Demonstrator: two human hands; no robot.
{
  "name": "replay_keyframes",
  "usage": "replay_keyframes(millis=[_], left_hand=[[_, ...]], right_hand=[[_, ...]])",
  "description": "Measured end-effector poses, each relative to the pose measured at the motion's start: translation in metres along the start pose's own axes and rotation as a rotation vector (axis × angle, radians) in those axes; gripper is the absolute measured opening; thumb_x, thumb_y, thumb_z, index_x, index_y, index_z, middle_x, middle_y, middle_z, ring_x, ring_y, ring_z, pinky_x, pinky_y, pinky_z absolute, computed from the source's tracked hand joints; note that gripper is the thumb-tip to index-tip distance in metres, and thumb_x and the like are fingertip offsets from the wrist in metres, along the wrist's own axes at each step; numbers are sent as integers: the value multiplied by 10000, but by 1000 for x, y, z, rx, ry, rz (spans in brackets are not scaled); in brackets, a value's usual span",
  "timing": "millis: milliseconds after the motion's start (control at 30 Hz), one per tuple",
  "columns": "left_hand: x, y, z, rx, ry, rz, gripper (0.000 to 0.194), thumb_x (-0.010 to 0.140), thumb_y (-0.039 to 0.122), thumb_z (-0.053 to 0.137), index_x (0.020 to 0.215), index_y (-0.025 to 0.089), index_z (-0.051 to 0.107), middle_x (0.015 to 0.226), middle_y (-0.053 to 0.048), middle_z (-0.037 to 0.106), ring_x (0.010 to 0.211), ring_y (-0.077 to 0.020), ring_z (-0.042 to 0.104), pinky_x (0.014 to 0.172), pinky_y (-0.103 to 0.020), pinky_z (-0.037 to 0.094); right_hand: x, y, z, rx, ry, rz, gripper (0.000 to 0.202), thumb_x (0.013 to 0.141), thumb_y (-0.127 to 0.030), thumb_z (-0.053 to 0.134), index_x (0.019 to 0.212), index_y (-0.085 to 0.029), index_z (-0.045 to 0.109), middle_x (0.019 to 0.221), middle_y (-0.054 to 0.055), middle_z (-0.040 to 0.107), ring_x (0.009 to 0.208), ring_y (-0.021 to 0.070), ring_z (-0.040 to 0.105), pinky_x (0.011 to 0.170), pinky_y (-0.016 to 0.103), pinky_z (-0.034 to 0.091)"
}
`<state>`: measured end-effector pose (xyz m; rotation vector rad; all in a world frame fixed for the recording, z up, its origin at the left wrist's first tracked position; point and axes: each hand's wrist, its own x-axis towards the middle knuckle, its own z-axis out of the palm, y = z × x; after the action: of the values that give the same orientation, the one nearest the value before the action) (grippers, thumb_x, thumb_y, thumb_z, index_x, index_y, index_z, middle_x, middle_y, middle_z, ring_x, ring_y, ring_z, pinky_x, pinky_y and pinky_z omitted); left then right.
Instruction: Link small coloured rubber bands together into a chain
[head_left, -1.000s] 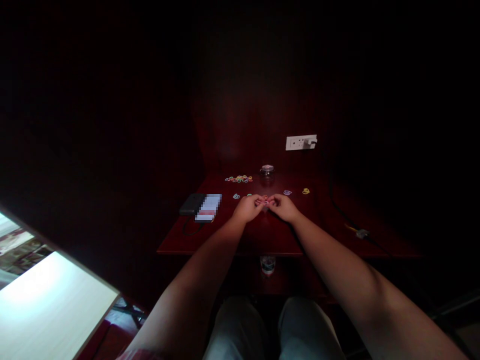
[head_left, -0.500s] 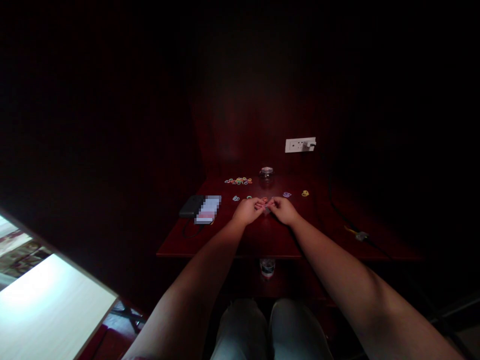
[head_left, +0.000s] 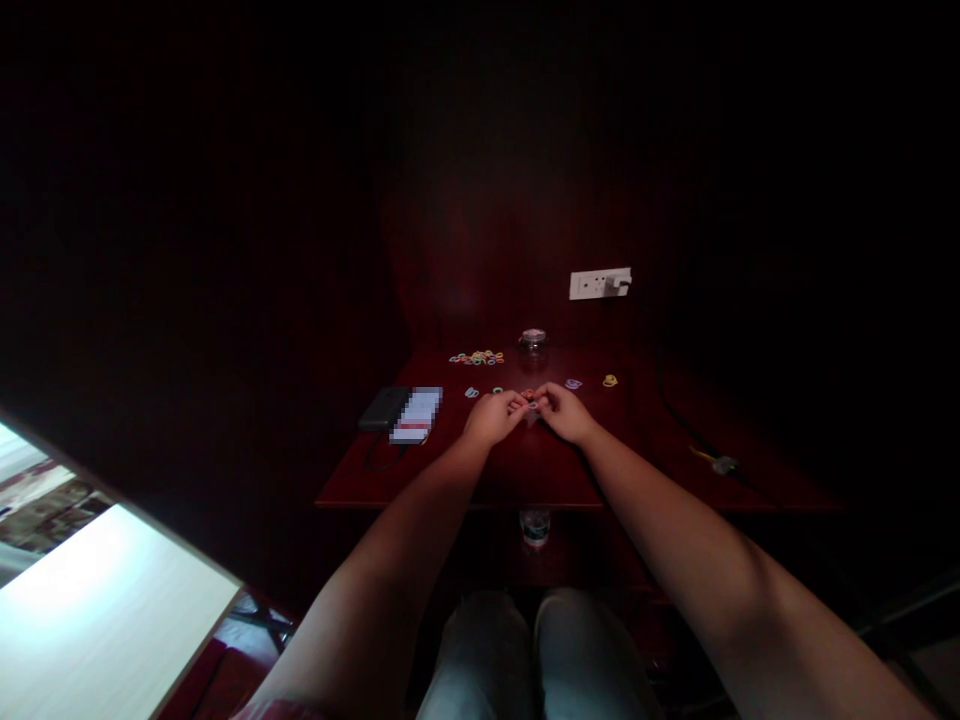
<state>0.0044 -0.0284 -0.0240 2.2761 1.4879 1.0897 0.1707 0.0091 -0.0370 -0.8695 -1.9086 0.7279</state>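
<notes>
My left hand [head_left: 495, 417] and my right hand [head_left: 564, 412] meet over the middle of the dark red table, fingers pinched. Between their fingertips is a small pale pink hair tie [head_left: 533, 406]; both hands seem to grip it, though its edges are partly hidden. Just beyond the fingers lie orange-red hair ties [head_left: 527, 394] and a green hair tie [head_left: 498, 391]. Light blue hair ties [head_left: 472, 393] are left of my left hand. Purple hair ties [head_left: 574, 384] and yellow hair ties [head_left: 610, 381] sit to the right.
A mixed pile of coloured hair ties [head_left: 478, 358] lies at the back, beside a clear lidded jar [head_left: 533, 342]. A black power bank [head_left: 383, 408] and a phone [head_left: 417, 414] are at left. Right, a cable with a connector [head_left: 724, 466] crosses the table [head_left: 450, 480]. A wall socket [head_left: 601, 284] is behind.
The pale pink hair tie, earlier drawn out as a thin band between my fingers, now shows as a small loop. My hands stay in nearly the same place.
</notes>
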Motion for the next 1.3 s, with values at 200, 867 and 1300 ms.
replay_keyframes(millis=[200, 867, 1300], left_hand=[[1, 0, 0, 14, -5, -1, 136, 803, 261, 574, 869, 170, 649, 826, -32, 698, 731, -121, 646, 714, -225, 502], [1, 3, -1, 27, -39, -28, 128, 817, 261, 537, 865, 179, 624, 799, -22, 680, 697, -113, 618, 670, -209, 480], [-1, 1, -2, 74, -32, -36, 148, 824, 294, 507, 844, 175, 593, 761, -15, 670, 653, -109, 591, 640, -212, 455]], right_hand=[[-1, -2, -1, -29, -47, 2, 183, 699, -332, 553, 689, -149, 552, 611, 4, 541, 533, 104, 452, 533, 229, 386], [3, 2, 0, -235, 14, 34, 118, 772, -224, 493, 716, -164, 577, 680, 19, 612, 606, 130, 532, 593, 231, 396], [-7, -16, 7, -640, -26, 36, 225, 874, -286, 421, 992, -194, 589, 892, 126, 669, 758, 229, 606, 643, 293, 356]])
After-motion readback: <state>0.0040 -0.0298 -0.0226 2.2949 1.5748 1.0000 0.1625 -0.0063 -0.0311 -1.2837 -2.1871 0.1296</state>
